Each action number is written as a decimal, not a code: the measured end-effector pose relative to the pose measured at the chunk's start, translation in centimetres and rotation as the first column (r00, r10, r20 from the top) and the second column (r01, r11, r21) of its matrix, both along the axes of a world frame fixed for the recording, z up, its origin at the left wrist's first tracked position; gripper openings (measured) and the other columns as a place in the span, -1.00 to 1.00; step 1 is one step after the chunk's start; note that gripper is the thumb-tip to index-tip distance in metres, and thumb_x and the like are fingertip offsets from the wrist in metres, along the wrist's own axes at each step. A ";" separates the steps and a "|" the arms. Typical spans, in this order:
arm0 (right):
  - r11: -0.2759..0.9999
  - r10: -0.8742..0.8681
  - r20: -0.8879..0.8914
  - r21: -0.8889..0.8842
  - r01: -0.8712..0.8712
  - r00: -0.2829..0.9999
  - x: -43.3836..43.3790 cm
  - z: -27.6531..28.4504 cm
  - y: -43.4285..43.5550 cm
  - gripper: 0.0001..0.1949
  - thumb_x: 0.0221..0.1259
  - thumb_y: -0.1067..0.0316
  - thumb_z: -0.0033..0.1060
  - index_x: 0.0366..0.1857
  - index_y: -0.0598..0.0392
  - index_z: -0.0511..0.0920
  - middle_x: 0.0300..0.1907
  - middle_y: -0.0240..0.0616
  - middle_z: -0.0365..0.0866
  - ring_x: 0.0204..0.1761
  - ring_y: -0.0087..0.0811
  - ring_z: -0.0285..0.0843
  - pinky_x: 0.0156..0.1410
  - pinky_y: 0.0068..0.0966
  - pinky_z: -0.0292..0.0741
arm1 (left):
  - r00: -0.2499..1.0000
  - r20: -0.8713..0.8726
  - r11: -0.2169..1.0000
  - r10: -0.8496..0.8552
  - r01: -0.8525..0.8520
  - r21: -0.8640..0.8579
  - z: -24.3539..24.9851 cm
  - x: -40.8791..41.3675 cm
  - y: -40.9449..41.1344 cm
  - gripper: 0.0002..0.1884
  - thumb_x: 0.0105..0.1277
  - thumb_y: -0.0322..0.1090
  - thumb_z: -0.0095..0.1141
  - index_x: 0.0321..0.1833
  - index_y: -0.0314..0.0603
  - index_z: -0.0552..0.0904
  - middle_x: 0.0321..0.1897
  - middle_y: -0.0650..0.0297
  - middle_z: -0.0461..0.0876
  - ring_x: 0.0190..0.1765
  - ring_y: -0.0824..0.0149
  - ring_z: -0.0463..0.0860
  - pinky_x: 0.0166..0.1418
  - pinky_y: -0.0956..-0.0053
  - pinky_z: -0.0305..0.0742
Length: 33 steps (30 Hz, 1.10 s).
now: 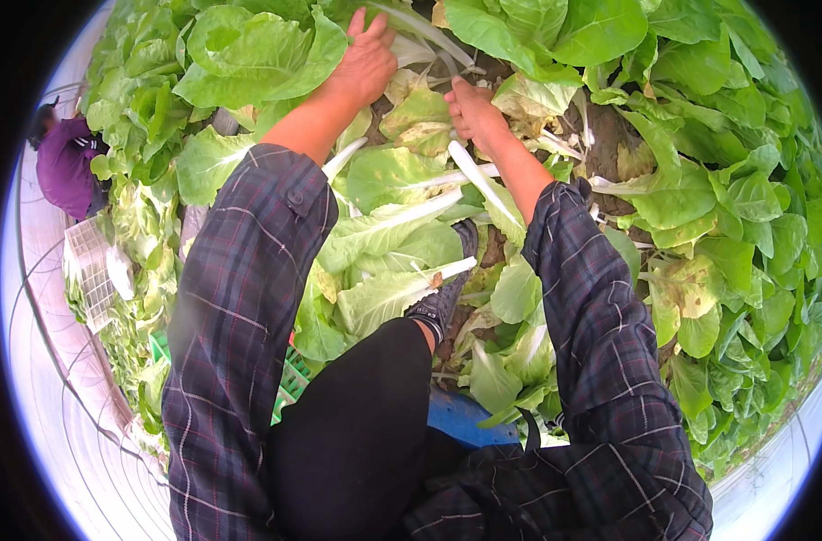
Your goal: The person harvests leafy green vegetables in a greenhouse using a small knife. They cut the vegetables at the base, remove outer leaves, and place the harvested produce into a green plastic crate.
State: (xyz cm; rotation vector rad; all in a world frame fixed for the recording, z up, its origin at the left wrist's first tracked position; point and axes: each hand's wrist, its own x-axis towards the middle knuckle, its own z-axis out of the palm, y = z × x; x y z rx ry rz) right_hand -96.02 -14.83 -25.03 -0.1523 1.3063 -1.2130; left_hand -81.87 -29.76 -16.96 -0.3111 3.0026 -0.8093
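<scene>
At the top, my left hand (366,59) is spread against a leafy green plant, by a long pale stalk; whether it grips anything is unclear. My right hand (473,113) is low at the plant's base, its fingers curled. A narrow grey, blade-like thing (447,62) rises from its fingertips towards the pale stalk (421,27); its handle is hidden in the hand. Between and below my hands lie cut leaves with white ribs (391,223) and a yellowed leaf (421,115). Another white-ribbed leaf (485,182) lies just below my right hand.
Leafy plants (742,182) grow densely on the right. My shoe (451,270) stands among loose leaves. A blue plastic object (468,416) is beneath me, and a green plastic crate (293,382) is beside my leg. At far left, a person in purple (66,166) crouches near a white crate (90,270).
</scene>
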 end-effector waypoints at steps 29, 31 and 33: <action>0.940 -0.309 0.243 -0.069 0.335 0.919 4.5 4.1 12.2 -0.70 0.29 0.11 0.41 -0.12 0.05 0.57 -0.26 -0.21 0.73 -0.72 -0.78 0.13 -0.67 -0.73 0.02 | 0.992 0.020 0.919 -0.121 0.104 0.381 6.0 5.8 13.7 -0.45 0.07 -0.25 0.29 0.02 -0.64 0.57 0.30 -0.02 0.38 0.41 0.00 0.34 0.63 0.05 0.09; 0.923 -0.351 0.274 -0.062 0.380 0.895 4.9 4.1 12.3 -0.72 0.27 0.16 0.44 -0.15 0.04 0.54 -0.29 -0.25 0.70 -0.73 -0.77 0.10 -0.68 -0.72 0.02 | 0.993 0.031 0.902 -0.112 0.089 0.423 6.2 6.8 14.3 -0.44 0.07 -0.26 0.29 0.04 -0.64 0.56 0.32 -0.01 0.36 0.41 0.00 0.34 0.62 0.05 0.11; 0.903 -0.392 0.305 -0.052 0.426 0.868 5.4 4.1 12.3 -0.74 0.24 0.22 0.46 -0.18 0.03 0.52 -0.31 -0.30 0.67 -0.74 -0.76 0.08 -0.68 -0.71 0.01 | 0.995 0.016 0.878 -0.094 0.075 0.473 6.4 7.6 14.8 -0.44 0.06 -0.28 0.30 0.06 -0.61 0.55 0.37 0.00 0.33 0.42 0.01 0.34 0.59 0.06 0.16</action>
